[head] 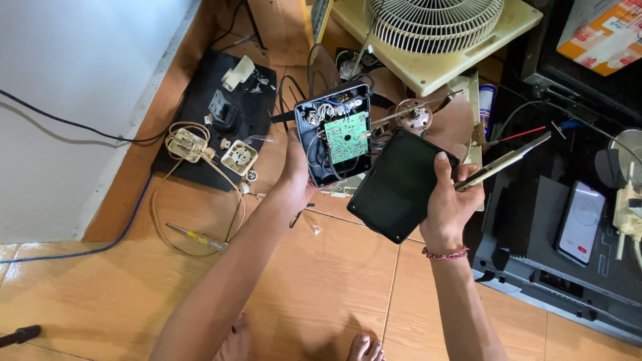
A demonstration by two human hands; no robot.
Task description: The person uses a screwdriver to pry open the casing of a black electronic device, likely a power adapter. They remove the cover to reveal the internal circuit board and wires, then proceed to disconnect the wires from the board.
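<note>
My left hand (295, 168) grips the left edge of an opened black device housing (322, 164), which shows a green circuit board (347, 136) and several wires inside. My right hand (449, 200) holds the flat black cover panel (399, 185) tilted beside the housing. The same hand also pinches a long thin metal tool (507, 160) that points up to the right. A red-beaded bracelet (444, 253) circles my right wrist. Both items are held above the tiled floor.
A cream box fan (435, 33) lies at the top, its motor (413, 115) near the housing. A black mat (200, 134) at left carries white sockets (239, 157) and small parts. A yellow-handled screwdriver (197, 237) lies on the floor. A phone (580, 220) rests on black equipment at right.
</note>
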